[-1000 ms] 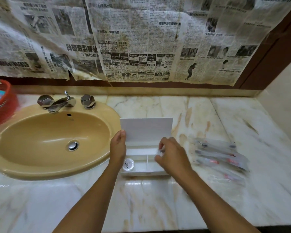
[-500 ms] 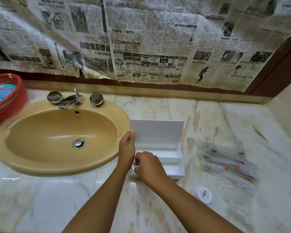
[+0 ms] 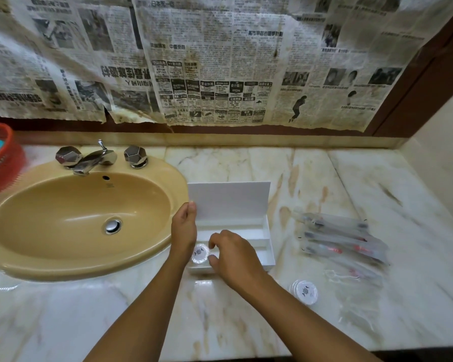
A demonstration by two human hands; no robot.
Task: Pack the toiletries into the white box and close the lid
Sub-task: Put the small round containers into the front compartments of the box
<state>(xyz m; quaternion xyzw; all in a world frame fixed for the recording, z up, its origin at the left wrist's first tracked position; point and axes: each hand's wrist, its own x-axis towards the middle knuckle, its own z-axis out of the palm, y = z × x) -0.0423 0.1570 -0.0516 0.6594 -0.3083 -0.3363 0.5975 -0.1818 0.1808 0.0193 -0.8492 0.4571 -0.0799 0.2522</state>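
The white box (image 3: 269,253) sits on the marble counter beside the sink, its lid (image 3: 229,202) standing upright. My left hand (image 3: 184,231) holds the lid's left edge, thumb in front. A round wrapped soap (image 3: 199,253) lies in the box's left compartment. My right hand (image 3: 233,256) hovers over the box with its thumb and forefinger apart at the soap's right edge. Another round soap (image 3: 305,292) lies on the counter to the right of my forearm. Several wrapped toothbrushes (image 3: 343,239) lie in a pile further right.
A tan sink (image 3: 84,220) with a chrome faucet (image 3: 89,160) fills the left side. A red basket (image 3: 0,163) stands at the far left edge. Thin clear packets (image 3: 351,273) lie in front of the toothbrushes. A wall rises at the right.
My right hand went from the box's right side to its left compartment, then drew back a little, uncovering the soap. The left hand stayed on the lid. The view has shifted.
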